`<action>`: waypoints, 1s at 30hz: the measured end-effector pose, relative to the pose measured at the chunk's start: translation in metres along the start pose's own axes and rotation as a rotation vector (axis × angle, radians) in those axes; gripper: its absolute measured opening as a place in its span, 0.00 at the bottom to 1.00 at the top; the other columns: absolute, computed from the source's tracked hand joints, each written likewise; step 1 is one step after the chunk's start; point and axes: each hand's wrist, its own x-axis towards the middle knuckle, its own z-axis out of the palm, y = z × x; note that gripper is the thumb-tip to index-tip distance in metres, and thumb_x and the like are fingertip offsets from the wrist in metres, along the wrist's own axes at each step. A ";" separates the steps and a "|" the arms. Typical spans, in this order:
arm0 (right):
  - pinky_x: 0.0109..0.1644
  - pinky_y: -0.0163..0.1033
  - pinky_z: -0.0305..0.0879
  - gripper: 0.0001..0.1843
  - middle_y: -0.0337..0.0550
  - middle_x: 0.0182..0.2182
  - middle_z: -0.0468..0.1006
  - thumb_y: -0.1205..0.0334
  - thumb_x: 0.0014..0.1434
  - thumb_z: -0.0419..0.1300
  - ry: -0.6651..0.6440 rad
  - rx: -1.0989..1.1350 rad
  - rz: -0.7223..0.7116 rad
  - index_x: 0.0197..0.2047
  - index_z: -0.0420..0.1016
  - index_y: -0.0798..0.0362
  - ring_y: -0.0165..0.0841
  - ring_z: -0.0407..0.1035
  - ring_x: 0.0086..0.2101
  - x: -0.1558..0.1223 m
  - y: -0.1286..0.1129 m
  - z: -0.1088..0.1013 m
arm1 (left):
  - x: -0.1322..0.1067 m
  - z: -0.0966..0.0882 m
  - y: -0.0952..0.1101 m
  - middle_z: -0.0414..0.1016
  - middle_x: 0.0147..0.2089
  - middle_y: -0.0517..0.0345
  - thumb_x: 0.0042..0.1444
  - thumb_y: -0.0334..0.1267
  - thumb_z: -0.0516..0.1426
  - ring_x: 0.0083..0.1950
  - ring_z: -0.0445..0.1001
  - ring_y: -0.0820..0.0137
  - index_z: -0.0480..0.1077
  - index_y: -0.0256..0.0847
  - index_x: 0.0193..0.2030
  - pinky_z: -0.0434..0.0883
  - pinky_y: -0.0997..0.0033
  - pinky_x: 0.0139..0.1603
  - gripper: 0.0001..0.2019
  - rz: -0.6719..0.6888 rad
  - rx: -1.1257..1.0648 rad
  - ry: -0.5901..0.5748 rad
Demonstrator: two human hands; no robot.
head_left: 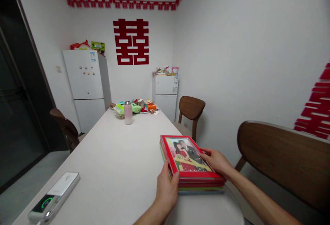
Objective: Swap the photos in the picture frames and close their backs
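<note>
A white power bank (60,187) with a lit green ring on its dark display lies along the left edge of the table (116,163), towards the near end. Beyond that edge stands a brown chair (64,128), with a tall white fridge (86,77) behind it. Near the table's far edge a pink bottle (128,113) stands upright, just in front of a heap of bright packets (152,107). Further right, past the far right corner, is a smaller white fridge (166,85). The left hand (166,189) grips the near left corner of a stack of frames (190,154), its thumb on the near side and its other fingers along the left side. The stack sits by the table's right edge, close to the near right corner; the top frame has a red border around a photo of two people, with red, green and greyish edges below. The right hand (218,161) clasps the stack's right side, thumb on the top border; its lower fingers are hidden. At far right is a brown chair back (283,163).
</note>
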 end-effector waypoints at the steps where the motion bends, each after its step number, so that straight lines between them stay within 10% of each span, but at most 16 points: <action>1: 0.38 0.39 0.62 0.20 0.47 0.31 0.78 0.60 0.39 0.59 -0.002 -0.010 0.012 0.39 0.74 0.56 0.40 0.70 0.34 -0.002 0.002 -0.002 | 0.000 -0.001 -0.002 0.64 0.53 0.53 0.48 0.34 0.51 0.53 0.62 0.67 0.56 0.37 0.52 0.58 0.72 0.52 0.22 -0.005 0.004 -0.003; 9: 0.35 0.39 0.65 0.19 0.49 0.26 0.78 0.52 0.49 0.49 -0.301 0.219 0.248 0.32 0.74 0.58 0.37 0.72 0.28 -0.043 0.000 0.009 | -0.003 -0.012 -0.014 0.66 0.51 0.52 0.52 0.43 0.48 0.51 0.65 0.67 0.59 0.34 0.50 0.61 0.72 0.49 0.20 -0.075 -0.057 -0.040; 23: 0.29 0.35 0.64 0.15 0.43 0.23 0.77 0.59 0.50 0.46 -0.394 0.246 -0.038 0.31 0.72 0.54 0.35 0.71 0.27 -0.023 -0.083 0.188 | 0.035 -0.162 -0.025 0.73 0.42 0.54 0.52 0.51 0.48 0.43 0.70 0.62 0.63 0.39 0.46 0.64 0.66 0.44 0.20 -0.121 -0.025 0.249; 30: 0.31 0.36 0.62 0.21 0.45 0.25 0.76 0.55 0.48 0.48 -0.241 0.137 -0.111 0.40 0.70 0.57 0.35 0.69 0.28 -0.020 -0.096 0.188 | 0.032 -0.183 -0.026 0.66 0.46 0.53 0.55 0.40 0.51 0.43 0.68 0.67 0.62 0.37 0.45 0.66 0.59 0.42 0.13 -0.155 -0.036 0.465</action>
